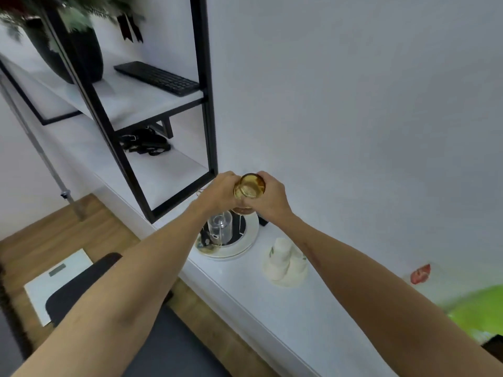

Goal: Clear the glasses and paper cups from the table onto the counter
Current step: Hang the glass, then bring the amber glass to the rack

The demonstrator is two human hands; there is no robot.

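Observation:
An amber glass (250, 186) is held up over the white counter (272, 303), tilted with its mouth toward me. My left hand (219, 193) and my right hand (268, 195) both grip it from either side. Below them a round white tray (249, 240) with a dark centre holds a clear glass (220, 229) and another amber-tinted glass (208, 247) at its near left edge. Upside-down white paper cups (284, 261) stand in stacks on the counter to the right of the tray.
A black-framed shelf unit (206, 104) stands on the counter at the left, with a black keyboard (158, 77), a dark plant pot (79, 53) and black straps (145, 144). A dark chair (89, 284) and white scale (58, 281) sit on the wooden floor. A green object (476, 311) is at right.

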